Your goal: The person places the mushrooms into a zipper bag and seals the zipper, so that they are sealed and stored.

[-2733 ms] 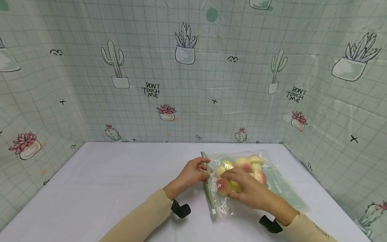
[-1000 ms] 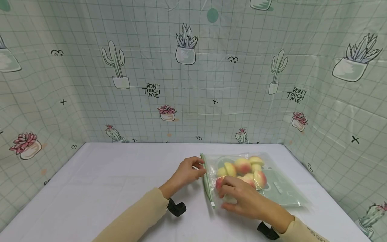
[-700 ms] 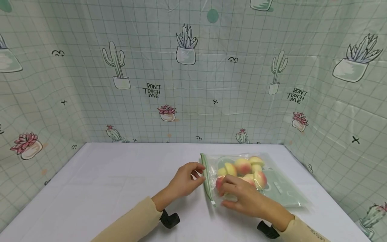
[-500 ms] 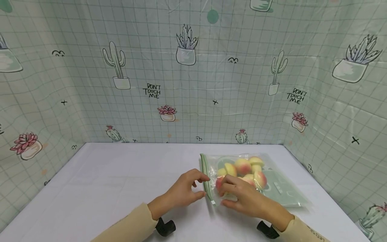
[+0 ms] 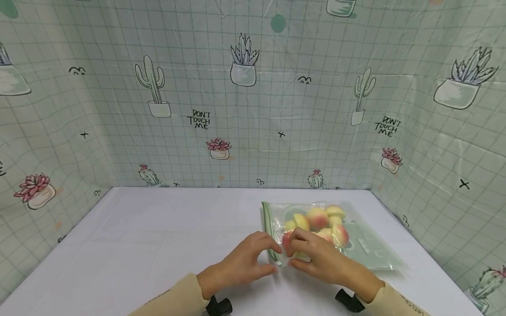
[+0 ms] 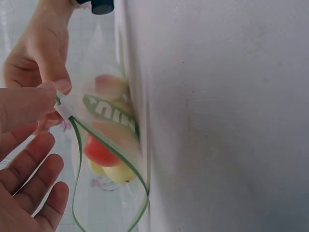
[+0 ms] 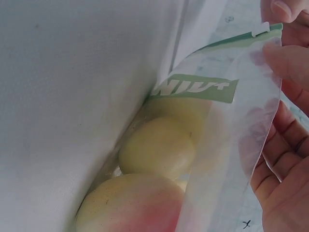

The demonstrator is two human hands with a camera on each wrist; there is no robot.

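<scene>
A clear slider zip bag (image 5: 371, 250) with green zipper edges lies at the table's right side. Several yellow and red peach-like fruits (image 5: 317, 218) show through it, one piece shaped like a mushroom (image 5: 335, 213). My right hand (image 5: 324, 261) pinches the bag's near corner by its mouth, thumb on one face and fingers behind. My left hand (image 5: 241, 263) has its thumb and index finger apart on either side of the white slider (image 6: 63, 108), fingertips right at it. In the left wrist view the mouth's two green strips (image 6: 77, 164) spread apart beyond the slider.
A white table (image 5: 158, 237) lies under everything. Behind and beside it hangs a grid curtain (image 5: 253, 109) printed with cactus pots. Black wrist mounts (image 5: 218, 306) sit under both wrists.
My left hand has moved from the far end of the zipper edge, down along it, to the slider at the near corner. My right hand went from over the fruits to the near corner.
</scene>
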